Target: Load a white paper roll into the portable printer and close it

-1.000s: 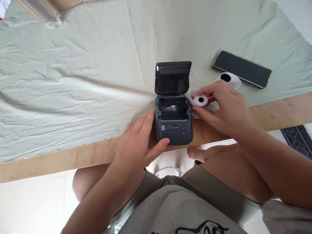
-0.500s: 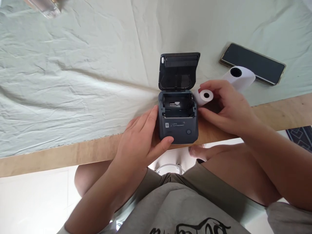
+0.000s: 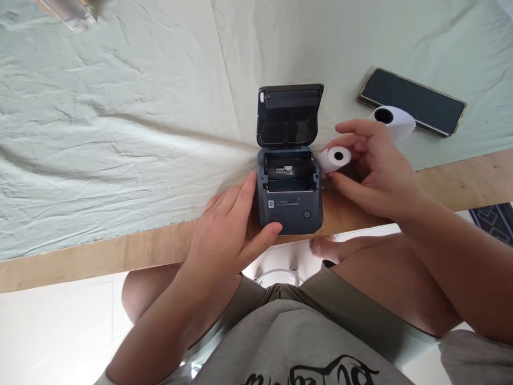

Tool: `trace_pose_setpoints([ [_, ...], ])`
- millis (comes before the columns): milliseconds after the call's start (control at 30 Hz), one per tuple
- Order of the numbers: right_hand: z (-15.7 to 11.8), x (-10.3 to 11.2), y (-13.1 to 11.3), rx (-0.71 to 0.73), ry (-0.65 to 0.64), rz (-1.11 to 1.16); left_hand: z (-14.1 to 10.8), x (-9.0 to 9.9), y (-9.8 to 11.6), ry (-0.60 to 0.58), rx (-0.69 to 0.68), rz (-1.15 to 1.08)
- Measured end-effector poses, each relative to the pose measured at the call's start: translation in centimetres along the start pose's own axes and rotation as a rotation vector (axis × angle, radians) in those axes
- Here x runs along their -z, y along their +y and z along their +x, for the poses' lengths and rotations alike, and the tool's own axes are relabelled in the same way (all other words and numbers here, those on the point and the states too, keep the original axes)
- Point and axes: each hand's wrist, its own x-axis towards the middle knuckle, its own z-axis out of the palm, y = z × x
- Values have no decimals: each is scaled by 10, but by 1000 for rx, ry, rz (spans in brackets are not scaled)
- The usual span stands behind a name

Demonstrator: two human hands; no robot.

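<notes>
Printer (image 3: 289, 222) touched by left hand (image 3: 222, 230), white roll (image 3: 331, 161) gripped in right hand (image 3: 377, 174)

At the bottom of the frame, a grey shirt (image 3: 260, 347) with dark lettering and olive shorts (image 3: 344, 294) are seen. Above them, the wooden edge of the tabletop (image 3: 120, 256) is left uncovered by a pale green cloth (image 3: 132, 176). The printer is set at this edge, near the centre of the frame. Its left side is met by the left hand, loosely spread, with the thumb laid on the front corner. Just right of the printer, the roll is pinched between the right thumb and fingers, its round end turned toward the camera; whether the printer is touched by it cannot be told. The paper bay (image 3: 289, 185) is exposed, and the lid (image 3: 287, 115) is raised behind it. Beyond the right hand, part of a dark phone (image 3: 412, 99) is covered from view by a white object (image 3: 402, 124) with a dark round end. At upper left, a transparent object (image 3: 78, 18) is cut off by the frame.
</notes>
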Motion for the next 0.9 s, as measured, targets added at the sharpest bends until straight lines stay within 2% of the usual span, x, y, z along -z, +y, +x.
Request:
trace_pose_setpoints([
  [167,0,0,-1,-36,10,-92,1,-1,-2,-6,9,2],
  [300,1,1,0,-35,-4,-12,2,-2,-4,-2,-6,-3],
  [467,5,4,-7,-24,-22,-121,1,-1,-2,3,8,-19],
  [733,6,7,-5,-13,-15,-128,2,-1,2,6,24,-18],
  [900,7,5,-6,-34,60,-194,2,-2,0,10,8,-29],
])
